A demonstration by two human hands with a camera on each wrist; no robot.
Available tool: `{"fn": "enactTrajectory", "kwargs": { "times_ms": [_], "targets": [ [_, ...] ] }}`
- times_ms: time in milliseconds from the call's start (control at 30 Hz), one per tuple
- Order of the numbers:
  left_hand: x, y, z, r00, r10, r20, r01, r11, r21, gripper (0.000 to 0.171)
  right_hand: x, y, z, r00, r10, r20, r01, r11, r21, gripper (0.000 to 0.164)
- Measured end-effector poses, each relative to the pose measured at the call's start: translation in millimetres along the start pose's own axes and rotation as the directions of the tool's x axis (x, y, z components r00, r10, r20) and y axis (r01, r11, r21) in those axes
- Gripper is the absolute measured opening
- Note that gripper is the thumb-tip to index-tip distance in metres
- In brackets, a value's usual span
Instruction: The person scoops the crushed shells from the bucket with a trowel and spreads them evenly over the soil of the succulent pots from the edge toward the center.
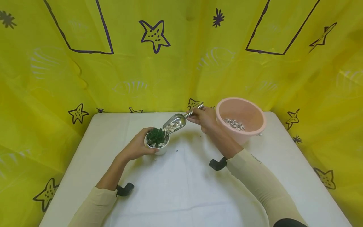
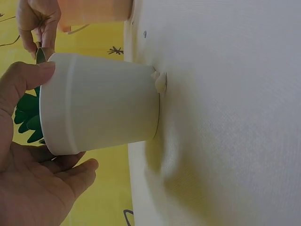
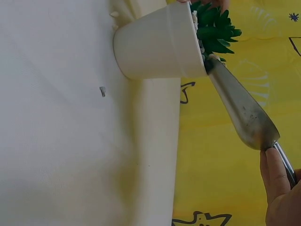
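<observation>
A white pot (image 2: 103, 101) stands on the table with a green succulent (image 1: 156, 136) in it and pebbles around the plant. My left hand (image 1: 139, 144) grips the pot near its rim, thumb on one side and fingers on the other. In my right hand (image 1: 204, 119) is the handle of a metal scoop (image 3: 242, 110), held between thumb and fingers. The scoop carries pale pebbles (image 1: 171, 127), and its lip meets the pot's rim on the right side, tilted down toward the plant.
A pink bucket (image 1: 241, 135) with pebbles (image 1: 234, 124) at its bottom stands at the back right, beside my right forearm. A few stray pebbles (image 2: 161, 83) lie on the white table (image 1: 181, 189) by the pot. A yellow patterned curtain (image 1: 181, 69) hangs behind the table.
</observation>
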State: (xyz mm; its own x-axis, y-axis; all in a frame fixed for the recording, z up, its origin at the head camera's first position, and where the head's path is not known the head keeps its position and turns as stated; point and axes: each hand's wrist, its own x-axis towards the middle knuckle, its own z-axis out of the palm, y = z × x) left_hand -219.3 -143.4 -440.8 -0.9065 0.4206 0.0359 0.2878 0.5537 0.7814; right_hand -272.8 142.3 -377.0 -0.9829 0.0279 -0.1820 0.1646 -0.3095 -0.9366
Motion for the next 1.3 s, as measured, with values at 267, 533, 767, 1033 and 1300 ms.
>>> {"fn": "enactTrajectory", "kwargs": {
  "times_ms": [267, 533, 767, 1033, 1300],
  "targets": [
    [0.9, -1.6, 0.9, 1.000, 0.012, 0.003, -0.012, 1.000, -0.018, 0.092, 0.8, -1.9, 0.0, 1.000, 0.002, 0.007, -0.002, 1.000, 0.013, 0.014],
    [0.8, -1.2, 1.5, 1.000, 0.010, 0.002, -0.010, 1.000, -0.018, 0.096, 0.5, -3.1, 0.8, 1.000, 0.004, -0.002, -0.004, 1.000, 0.005, 0.010],
    [0.8, -3.8, 3.9, 0.998, -0.044, -0.050, 0.042, 0.998, -0.040, 0.101, 0.7, -3.9, 0.9, 1.000, -0.008, 0.004, 0.008, 1.000, 0.012, 0.006],
    [0.8, -0.5, 1.3, 0.999, -0.023, -0.039, 0.021, 0.999, -0.027, 0.098, 2.0, -4.7, 1.4, 1.000, -0.009, -0.002, 0.009, 1.000, 0.005, 0.006],
    [0.5, -4.0, -0.9, 1.000, -0.001, -0.008, 0.001, 1.000, -0.016, 0.093, 2.0, -3.1, 1.1, 1.000, 0.004, 0.006, -0.004, 1.000, -0.005, 0.008]
  ]
}}
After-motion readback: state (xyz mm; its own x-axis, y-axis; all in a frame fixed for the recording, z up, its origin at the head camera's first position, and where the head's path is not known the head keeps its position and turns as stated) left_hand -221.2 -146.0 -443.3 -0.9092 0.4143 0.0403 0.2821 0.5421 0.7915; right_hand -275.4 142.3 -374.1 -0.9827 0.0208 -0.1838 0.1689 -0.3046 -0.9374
